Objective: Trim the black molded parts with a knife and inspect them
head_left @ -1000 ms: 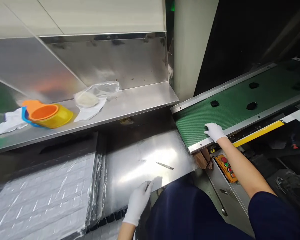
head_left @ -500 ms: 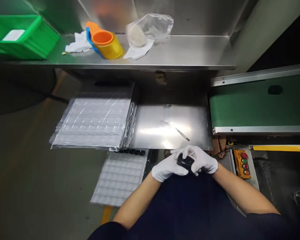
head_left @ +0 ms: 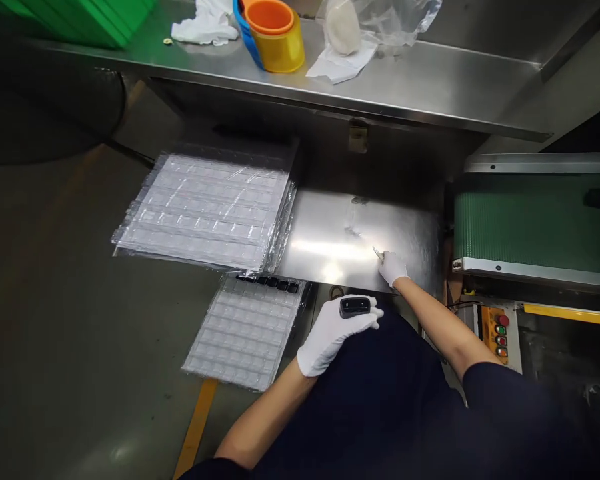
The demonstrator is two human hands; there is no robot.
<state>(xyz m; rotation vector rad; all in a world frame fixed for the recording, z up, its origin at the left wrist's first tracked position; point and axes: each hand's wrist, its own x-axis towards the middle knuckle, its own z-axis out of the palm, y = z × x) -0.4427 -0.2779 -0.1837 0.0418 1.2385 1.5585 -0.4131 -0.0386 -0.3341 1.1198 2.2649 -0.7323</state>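
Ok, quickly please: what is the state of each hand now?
Left hand: closed, holding a small black part.
Right hand: closed on the thin metal tool on the steel plate.

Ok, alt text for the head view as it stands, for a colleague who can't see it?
A gloved left hand holds a small black part over the lap, while the right hand touches a thin metal tool on the steel worktable. Clear blister trays lie left, a green conveyor belt right.
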